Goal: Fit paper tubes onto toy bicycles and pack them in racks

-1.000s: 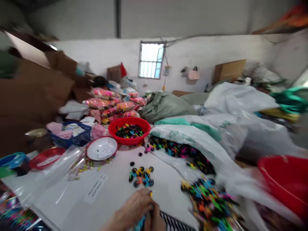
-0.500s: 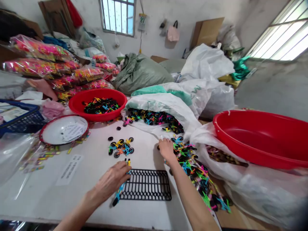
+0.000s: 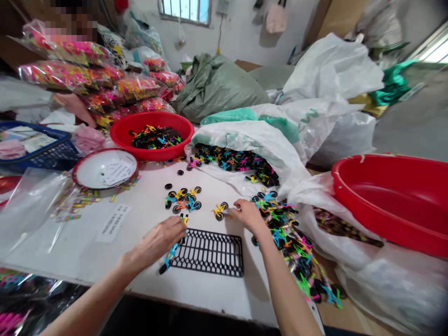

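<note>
A black plastic grid rack (image 3: 210, 252) lies on the white table, with a blue toy bike (image 3: 169, 257) standing at its left end. My left hand (image 3: 168, 235) is closed over that end, at a yellow toy bike (image 3: 185, 218) whose lower part it hides. My right hand (image 3: 248, 213) has its fingers pinched beside a yellow toy bike (image 3: 220, 211) on the table; a small thing at the fingertips is too blurred to name. Several mixed toy bikes (image 3: 184, 199) lie beyond the rack, and a long pile of them (image 3: 280, 228) is right of my right hand.
A red basin (image 3: 117, 135) of toy bikes and an enamel bowl (image 3: 77, 175) stand back left, near a blue basket (image 3: 52, 151). An open white sack (image 3: 294, 163) holds more bikes. A large red tub (image 3: 388, 200) is at the right. Part of a person shows top left.
The view has shifted. My right hand has moved left and nearer from the pile's edge, and a yellow bike now shows beside it. My left hand stays at the rack's left end.
</note>
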